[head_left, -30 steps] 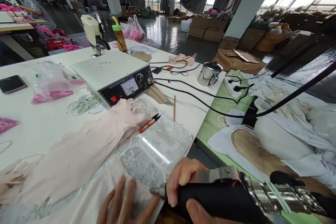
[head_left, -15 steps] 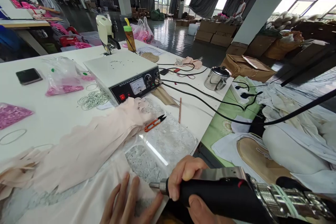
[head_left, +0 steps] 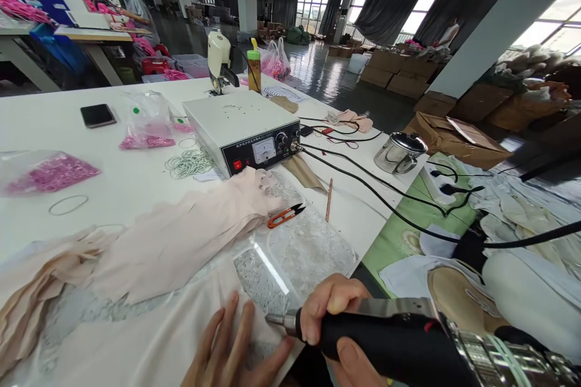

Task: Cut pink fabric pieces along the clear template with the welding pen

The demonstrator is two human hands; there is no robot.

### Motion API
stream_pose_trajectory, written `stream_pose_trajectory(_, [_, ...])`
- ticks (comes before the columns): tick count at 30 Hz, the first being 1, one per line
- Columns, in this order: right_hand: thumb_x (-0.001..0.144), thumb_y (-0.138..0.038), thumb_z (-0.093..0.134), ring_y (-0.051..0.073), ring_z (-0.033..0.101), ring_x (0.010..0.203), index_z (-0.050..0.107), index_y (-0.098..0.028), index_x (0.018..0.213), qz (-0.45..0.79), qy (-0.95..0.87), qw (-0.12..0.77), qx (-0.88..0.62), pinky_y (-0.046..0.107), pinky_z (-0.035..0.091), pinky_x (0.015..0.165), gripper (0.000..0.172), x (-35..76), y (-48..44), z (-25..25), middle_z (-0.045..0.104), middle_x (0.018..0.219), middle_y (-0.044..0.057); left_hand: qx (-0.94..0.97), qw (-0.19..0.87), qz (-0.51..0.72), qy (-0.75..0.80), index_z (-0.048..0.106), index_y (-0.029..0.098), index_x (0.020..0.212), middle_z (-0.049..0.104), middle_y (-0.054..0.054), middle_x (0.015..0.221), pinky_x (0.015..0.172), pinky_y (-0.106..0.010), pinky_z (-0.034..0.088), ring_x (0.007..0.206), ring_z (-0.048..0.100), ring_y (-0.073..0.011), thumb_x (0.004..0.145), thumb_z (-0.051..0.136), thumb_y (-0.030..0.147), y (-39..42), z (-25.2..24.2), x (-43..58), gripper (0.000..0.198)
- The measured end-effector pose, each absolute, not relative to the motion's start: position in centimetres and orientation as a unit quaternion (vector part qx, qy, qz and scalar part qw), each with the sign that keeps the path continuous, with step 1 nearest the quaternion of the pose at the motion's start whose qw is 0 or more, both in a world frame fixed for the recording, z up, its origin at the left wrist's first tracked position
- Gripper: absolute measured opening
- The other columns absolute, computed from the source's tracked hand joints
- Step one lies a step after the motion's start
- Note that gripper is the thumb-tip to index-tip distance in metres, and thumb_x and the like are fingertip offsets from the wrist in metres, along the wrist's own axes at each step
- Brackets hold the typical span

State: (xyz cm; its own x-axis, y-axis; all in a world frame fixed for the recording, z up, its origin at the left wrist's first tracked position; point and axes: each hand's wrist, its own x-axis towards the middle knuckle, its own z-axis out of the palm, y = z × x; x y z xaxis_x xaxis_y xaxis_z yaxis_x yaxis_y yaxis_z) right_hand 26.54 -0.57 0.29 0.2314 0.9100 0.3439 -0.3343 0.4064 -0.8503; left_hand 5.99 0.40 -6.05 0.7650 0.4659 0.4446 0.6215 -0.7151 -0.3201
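Note:
My right hand (head_left: 338, 314) is closed around the thick black handpiece (head_left: 385, 338) of a corded ultrasonic tool. Its metal tip (head_left: 275, 318) points left and rests on or just over the edge of a thin pale-pink fabric piece (head_left: 149, 326). Beside the tip, my left hand (head_left: 231, 344) lies on that fabric with its fingers spread, holding it flat against a glossy marbled mat (head_left: 313, 242). Farther back is a stack of scalloped pale-pink fabric pieces (head_left: 181, 230). Orange thread snips (head_left: 285, 216) lie on the mat near it.
A control box (head_left: 240, 127) with a dial and red switch stands mid-table, its black cable (head_left: 385, 208) running right. Around it are rubber bands (head_left: 188, 163), bags of pink pieces (head_left: 59, 172), a phone (head_left: 97, 115) and a steel mug (head_left: 400, 152). Bra cups (head_left: 458, 296) lie at right.
The camera view has turned left, so the table's things sit farther right. Both hands and the tool tip keep nearly the same place on the fabric.

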Motion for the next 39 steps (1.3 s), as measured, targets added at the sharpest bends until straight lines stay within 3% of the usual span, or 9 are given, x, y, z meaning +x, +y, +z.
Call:
stream_pose_trajectory(5, [0.094,-0.041,0.059,0.014,0.059,0.060,0.058,-0.030,0.098,0.444,-0.451,0.705,-0.319,0.029,0.050,0.055,0.012,26.7,-0.7,0.1,0.060,0.086,0.001,-0.913,0.213,-0.182,-0.295,0.032,0.045,0.155,0.063,-0.011,0.131,0.109,-0.048,0.037,0.127,0.058,-0.0362,0.100,0.050,0.060,0.3,-6.3,6.0,0.060])
stream_pose_trajectory(12, [0.094,-0.040,0.058,0.013,0.057,0.063,0.058,-0.028,0.099,0.422,-0.455,0.712,-0.329,0.028,0.047,0.057,0.013,26.5,-0.6,0.3,0.058,0.085,0.000,-0.899,0.190,-0.205,-0.337,0.034,0.049,0.153,0.066,-0.007,0.127,0.108,-0.049,0.038,0.124,0.060,-0.0371,0.103,0.043,0.056,-0.4,-6.6,6.8,0.052])
stream_pose_trajectory(19, [0.094,-0.040,0.058,0.013,0.056,0.064,0.057,-0.027,0.096,0.413,-0.448,0.716,-0.341,0.030,0.046,0.058,0.013,25.8,0.1,0.2,0.054,0.085,-0.001,-0.911,0.181,-0.162,-0.333,0.035,0.049,0.152,0.066,-0.009,0.131,0.107,-0.049,0.038,0.127,0.057,-0.0410,0.097,0.053,0.059,-0.6,-6.4,6.5,0.059])
stream_pose_trajectory(28, [0.094,-0.038,0.058,0.014,0.057,0.064,0.057,-0.026,0.094,0.418,-0.443,0.718,-0.336,0.030,0.047,0.059,0.012,25.6,0.2,-0.1,0.054,0.085,0.000,-0.897,0.167,-0.222,-0.343,0.032,0.043,0.155,0.061,-0.010,0.131,0.112,-0.049,0.031,0.130,0.053,-0.0387,0.095,0.051,0.066,-0.6,-6.7,7.1,0.067])
stream_pose_trajectory(32, [0.093,-0.037,0.060,0.013,0.059,0.064,0.058,-0.026,0.094,0.414,-0.437,0.724,-0.336,0.030,0.049,0.059,0.011,25.5,0.5,0.0,0.055,0.085,-0.001,-0.910,0.182,-0.183,-0.324,0.031,0.042,0.156,0.060,-0.013,0.135,0.110,-0.052,0.032,0.128,0.054,-0.0409,0.094,0.048,0.073,-0.3,-6.6,6.6,0.071])
stream_pose_trajectory(35, [0.091,-0.038,0.062,0.012,0.059,0.059,0.060,-0.024,0.093,0.400,-0.424,0.749,-0.315,0.028,0.049,0.055,0.014,25.7,0.8,0.3,0.056,0.082,-0.001,-0.918,0.181,-0.183,-0.302,0.029,0.042,0.158,0.060,-0.013,0.137,0.107,-0.051,0.035,0.125,0.056,-0.0412,0.093,0.055,0.069,0.0,-5.5,6.1,0.074])
stream_pose_trajectory(39, [0.085,-0.036,0.064,0.011,0.054,0.054,0.063,-0.023,0.089,0.368,-0.367,0.797,-0.307,0.027,0.048,0.050,0.014,26.6,0.9,0.6,0.055,0.078,-0.002,-0.934,0.122,-0.178,-0.286,0.031,0.040,0.157,0.055,-0.012,0.146,0.105,-0.042,0.042,0.126,0.058,-0.0347,0.091,0.068,0.054,0.0,-2.8,4.8,0.077])
